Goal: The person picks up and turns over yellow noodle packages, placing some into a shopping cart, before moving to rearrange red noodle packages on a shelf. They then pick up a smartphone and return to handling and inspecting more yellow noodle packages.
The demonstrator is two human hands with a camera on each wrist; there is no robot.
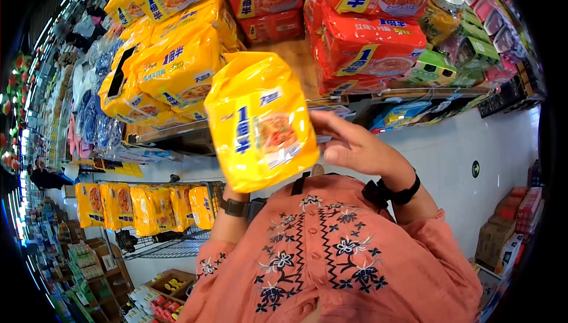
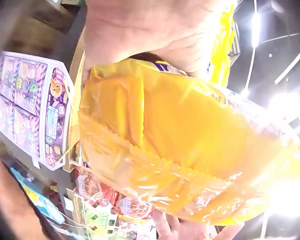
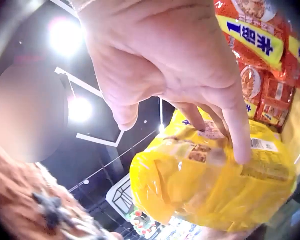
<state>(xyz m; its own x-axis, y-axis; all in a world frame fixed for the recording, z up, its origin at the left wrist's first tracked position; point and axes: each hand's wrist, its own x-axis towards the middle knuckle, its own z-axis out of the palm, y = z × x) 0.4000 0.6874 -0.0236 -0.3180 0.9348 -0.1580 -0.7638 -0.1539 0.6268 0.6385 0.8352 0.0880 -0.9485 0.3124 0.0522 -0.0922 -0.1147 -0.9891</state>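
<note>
A yellow multipack of instant noodles (image 1: 263, 124) is held up in front of the chest, its printed front facing up. My left hand (image 2: 152, 30) grips one end of it, palm against the wrapper; in the head view the pack hides this hand, leaving the watch (image 1: 235, 207) visible below. On the opposite side, my right hand (image 1: 361, 148) has its fingers extended along the pack. The right wrist view shows the index finger (image 3: 238, 132) laid on the wrapper and the thumb (image 3: 125, 116) held away from it.
Yellow noodle packs (image 1: 177, 65) are stacked on the shelf at left, red ones (image 1: 373, 45) at right. A wire cart (image 1: 160, 247) at lower left carries a row of several yellow packs (image 1: 151, 209). The shelf edge (image 1: 408, 95) runs just beyond the hands.
</note>
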